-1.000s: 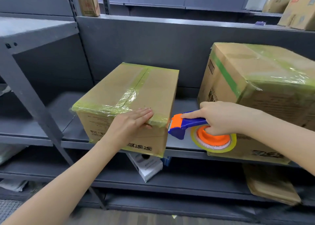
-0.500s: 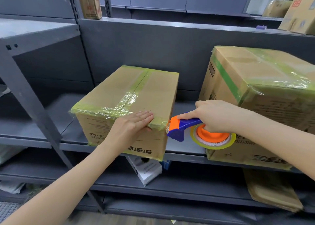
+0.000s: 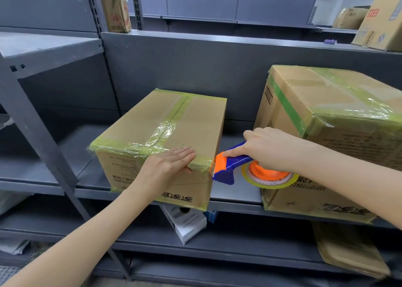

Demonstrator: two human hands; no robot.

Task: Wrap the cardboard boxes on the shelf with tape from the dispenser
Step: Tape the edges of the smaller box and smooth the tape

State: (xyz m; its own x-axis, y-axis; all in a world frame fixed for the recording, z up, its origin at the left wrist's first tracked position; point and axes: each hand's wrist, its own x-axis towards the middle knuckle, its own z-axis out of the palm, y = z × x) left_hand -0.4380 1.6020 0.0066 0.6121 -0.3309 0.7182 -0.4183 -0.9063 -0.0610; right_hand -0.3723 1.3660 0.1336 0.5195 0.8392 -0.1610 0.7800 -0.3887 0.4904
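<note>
A smaller cardboard box [image 3: 191, 123], banded with yellowish clear tape, sits on the grey shelf [image 3: 235, 194] and overhangs its front edge. My left hand [image 3: 168, 167] lies flat over the box's top front edge, fingers straight, pressing the tape down. My right hand [image 3: 272, 149] grips the blue and orange tape dispenser [image 3: 228, 167], forefinger stretched along its handle. The dispenser's orange nose touches the box's front right corner. Its tape roll [image 3: 272, 181] hangs under my palm. A larger taped box [image 3: 330, 123] stands to the right.
A white carton [image 3: 187, 223] leans on the lower shelf under the small box. A flat brown packet [image 3: 352, 252] lies at the lower right. A grey upright post [image 3: 41, 134] slants at the left. More boxes [image 3: 382, 19] stand on the upper shelf.
The dispenser has slid left until its nose meets the box's front right corner. My left hand has stayed flat on the tape at the box's edge.
</note>
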